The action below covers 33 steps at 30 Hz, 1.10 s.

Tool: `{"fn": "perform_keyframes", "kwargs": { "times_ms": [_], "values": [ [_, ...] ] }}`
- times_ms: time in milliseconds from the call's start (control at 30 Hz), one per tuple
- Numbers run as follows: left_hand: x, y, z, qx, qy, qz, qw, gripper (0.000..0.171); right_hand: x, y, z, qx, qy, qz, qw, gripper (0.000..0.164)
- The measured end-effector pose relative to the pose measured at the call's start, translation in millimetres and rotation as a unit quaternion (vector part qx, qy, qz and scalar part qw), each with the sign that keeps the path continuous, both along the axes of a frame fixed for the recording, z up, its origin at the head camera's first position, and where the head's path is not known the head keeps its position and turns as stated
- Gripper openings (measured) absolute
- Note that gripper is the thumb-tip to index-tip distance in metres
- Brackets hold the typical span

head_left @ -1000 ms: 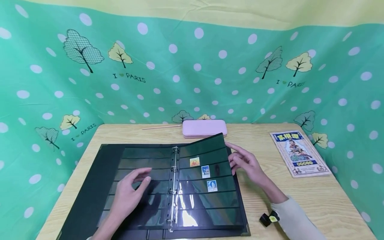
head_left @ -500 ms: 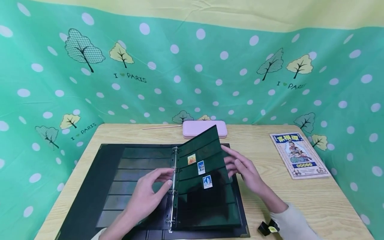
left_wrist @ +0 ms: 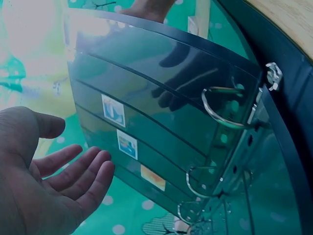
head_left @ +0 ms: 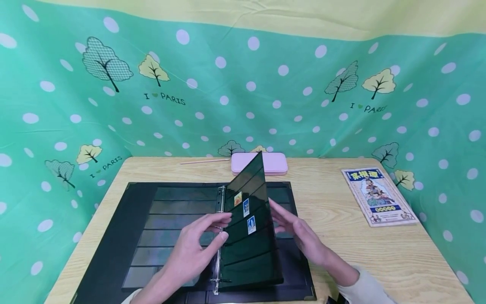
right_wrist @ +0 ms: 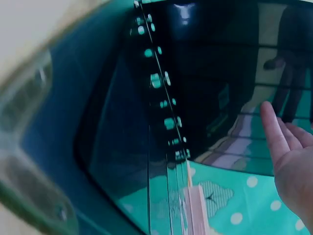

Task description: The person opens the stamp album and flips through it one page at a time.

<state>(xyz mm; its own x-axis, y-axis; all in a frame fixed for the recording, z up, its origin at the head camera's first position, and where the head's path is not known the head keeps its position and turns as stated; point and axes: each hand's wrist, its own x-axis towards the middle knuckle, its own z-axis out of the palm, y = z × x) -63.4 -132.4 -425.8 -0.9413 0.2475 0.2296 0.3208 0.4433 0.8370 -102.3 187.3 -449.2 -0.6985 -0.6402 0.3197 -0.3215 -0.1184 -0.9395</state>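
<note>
A black ring-binder stamp album (head_left: 130,223) lies spread on the wooden table. One dark pocket page (head_left: 248,257) stands tilted up on the metal rings (head_left: 218,257). Three stamps show on it: an orange one (head_left: 238,199) and two blue ones (head_left: 246,207), (head_left: 252,225) below. My right hand (head_left: 307,240) is behind that page, its extended fingers against the back near the free edge. My left hand (head_left: 197,242) hovers by the rings on the near side, fingers loosely bent and holding nothing; in the left wrist view the fingers (left_wrist: 78,171) are apart from the page.
A pink case (head_left: 275,162) sits at the table's back, partly covered by the raised page, with a thin stick (head_left: 205,161) to its left. At the right lies an illustrated booklet (head_left: 379,196). A green polka-dot cloth (head_left: 212,105) hangs behind the table.
The stamp page has swung up from nearly flat to steeply tilted, toward the left. My right hand has moved left behind it, and my left hand has shifted right to the rings.
</note>
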Motion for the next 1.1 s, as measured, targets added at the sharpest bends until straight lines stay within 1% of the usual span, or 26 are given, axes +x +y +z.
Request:
{"fn": "perform_keyframes", "kwargs": {
  "times_ms": [133,300,400,467,567,633,700,800,967,1100],
  "values": [
    [2.4,3,3.9,0.010,0.002,-0.014,0.9999,0.039,8.1,-7,1.1,-0.002,-0.010,0.036,0.999,0.068],
    [6.5,5,7.8,0.020,-0.011,-0.032,0.9992,0.052,18.8,-15,-2.8,0.016,-0.005,0.068,0.998,0.065],
    [7.6,7,8.2,0.029,-0.010,-0.047,0.9984,0.060,24.2,-19,-6.8,0.030,0.014,0.078,0.996,0.063],
    [7.3,8,8.1,0.041,0.002,-0.064,0.9971,0.063,26.3,-22,-9.6,0.033,0.025,0.085,0.995,0.063],
    [5.8,12,8.7,0.066,0.029,-0.095,0.9928,0.069,27.3,-26,-12.9,0.028,0.043,0.096,0.994,0.062],
    [4.9,15,10.4,0.079,0.035,-0.112,0.9900,0.072,27.6,-27,-14.0,0.024,0.058,0.096,0.993,0.062],
    [4.0,17,13.2,0.081,0.036,-0.118,0.9891,0.073,27.5,-29,-14.3,0.020,0.077,0.098,0.992,0.062],
    [3.6,20,17.0,0.089,0.020,-0.121,0.9885,0.071,28.4,-32,-13.5,0.027,0.082,0.101,0.991,0.062],
    [5.1,19,20.6,0.107,-0.008,-0.122,0.9868,0.066,30.9,-32,-11.7,0.082,0.061,0.088,0.991,0.063],
    [5.9,17,23.3,0.113,-0.023,-0.125,0.9855,0.059,31.4,-33,-10.2,0.108,0.064,0.080,0.989,0.063]
  ]
}}
